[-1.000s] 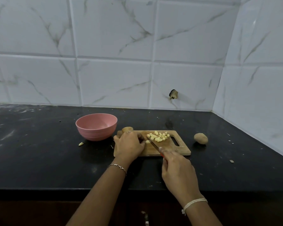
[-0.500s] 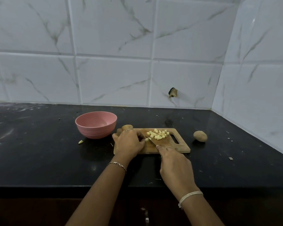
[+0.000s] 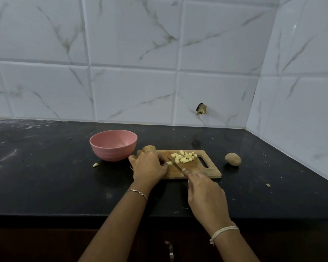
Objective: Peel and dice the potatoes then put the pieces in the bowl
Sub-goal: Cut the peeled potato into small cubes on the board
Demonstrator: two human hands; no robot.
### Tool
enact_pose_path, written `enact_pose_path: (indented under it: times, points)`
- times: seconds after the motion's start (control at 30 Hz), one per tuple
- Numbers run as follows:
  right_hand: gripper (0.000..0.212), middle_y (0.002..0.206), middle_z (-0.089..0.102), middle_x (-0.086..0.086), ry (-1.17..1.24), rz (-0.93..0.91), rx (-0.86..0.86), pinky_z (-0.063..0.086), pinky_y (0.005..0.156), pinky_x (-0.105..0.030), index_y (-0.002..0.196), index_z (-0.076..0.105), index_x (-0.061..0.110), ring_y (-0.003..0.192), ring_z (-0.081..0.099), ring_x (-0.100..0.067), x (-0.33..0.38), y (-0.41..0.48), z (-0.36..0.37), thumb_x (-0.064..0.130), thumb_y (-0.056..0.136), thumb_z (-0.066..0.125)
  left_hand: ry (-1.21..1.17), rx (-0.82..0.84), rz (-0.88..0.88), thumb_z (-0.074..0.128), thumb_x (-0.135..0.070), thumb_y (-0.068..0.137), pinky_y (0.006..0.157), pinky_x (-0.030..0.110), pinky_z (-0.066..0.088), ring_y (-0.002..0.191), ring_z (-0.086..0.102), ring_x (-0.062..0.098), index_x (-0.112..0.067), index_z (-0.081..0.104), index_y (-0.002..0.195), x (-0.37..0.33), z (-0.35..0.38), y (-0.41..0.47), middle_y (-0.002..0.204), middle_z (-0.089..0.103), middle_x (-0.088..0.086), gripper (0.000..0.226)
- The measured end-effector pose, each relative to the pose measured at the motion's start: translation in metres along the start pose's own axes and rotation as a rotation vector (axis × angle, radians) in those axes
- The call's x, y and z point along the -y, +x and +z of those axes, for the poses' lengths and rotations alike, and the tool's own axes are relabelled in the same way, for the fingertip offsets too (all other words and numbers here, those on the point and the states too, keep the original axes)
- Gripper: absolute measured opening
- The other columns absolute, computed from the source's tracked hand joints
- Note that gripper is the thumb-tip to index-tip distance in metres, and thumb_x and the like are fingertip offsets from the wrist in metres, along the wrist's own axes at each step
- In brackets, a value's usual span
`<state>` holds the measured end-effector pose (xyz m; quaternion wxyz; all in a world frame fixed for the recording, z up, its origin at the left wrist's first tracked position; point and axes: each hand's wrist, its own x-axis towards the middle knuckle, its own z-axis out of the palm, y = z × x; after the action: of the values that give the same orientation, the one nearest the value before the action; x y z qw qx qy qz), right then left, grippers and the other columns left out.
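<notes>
The tiled wall [image 3: 133, 95] stood behind all, with one broken hole [image 3: 201, 109] in it. Below it lay the black worktop [image 3: 45, 176], which carried everything.

The board [image 3: 203, 172] was in the middle before me, and the pink bowl [image 3: 110, 152] stood just beside its left end. I think this was so that the pieces would have a short way to go. In the part of its inside that showed, I saw no pieces yet.

My right hand [image 3: 204, 195] gripped the knife [image 3: 175, 164], with the forefinger laid along the blade's back to guide it. My left hand [image 3: 149, 167] had its fingers curled down on a pale piece [image 3: 169, 163] and held it steady against the blade. The tips seemed tucked back, I believe for safety.

One unpeeled potato [image 3: 233, 159] waited on the worktop to the right of the board, apart from it. The other potato [image 3: 149, 148] sat at the board's far left corner, just behind my left hand.

The dice [image 3: 184, 157] lay in a heap on the board beyond the blade, pushed away from the cutting place. One stray bit [image 3: 95, 164] lay on the worktop near the bowl.

I could read no brand, label or writing anywhere.
</notes>
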<state>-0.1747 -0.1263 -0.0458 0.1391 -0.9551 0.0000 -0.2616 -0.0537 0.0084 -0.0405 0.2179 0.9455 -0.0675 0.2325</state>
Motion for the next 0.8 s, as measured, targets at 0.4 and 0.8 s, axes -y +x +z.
enact_pose_path:
  times: [0.4, 0.8]
  points:
    - [0.051, 0.124, 0.056, 0.006, -0.076, -0.062, 0.101, 0.047, 0.083, -0.027, 0.147, 0.035, 0.029, 0.108, 0.057, -0.013, 0.010, 0.011, 0.000, 0.015, 0.099, 0.047, -0.035, 0.017, -0.007, 0.063, -0.043, 0.085, 0.087, 0.040, 0.024, 0.105, 0.053, 0.015, -0.032, 0.064, 0.083, 0.001, 0.000, -0.001, 0.093, 0.067, -0.011, 0.011]
    - [0.033, 0.114, 0.058, 0.011, 0.009, 0.014, 0.024, 0.050, 0.078, -0.023, 0.133, 0.043, 0.033, 0.095, 0.059, -0.006, 0.010, 0.000, -0.003, 0.022, 0.102, 0.043, -0.005, 0.004, 0.008, 0.063, -0.042, 0.089, 0.094, 0.040, 0.025, 0.098, 0.057, 0.016, -0.029, 0.062, 0.084, -0.005, -0.004, -0.002, 0.092, 0.069, -0.009, 0.014]
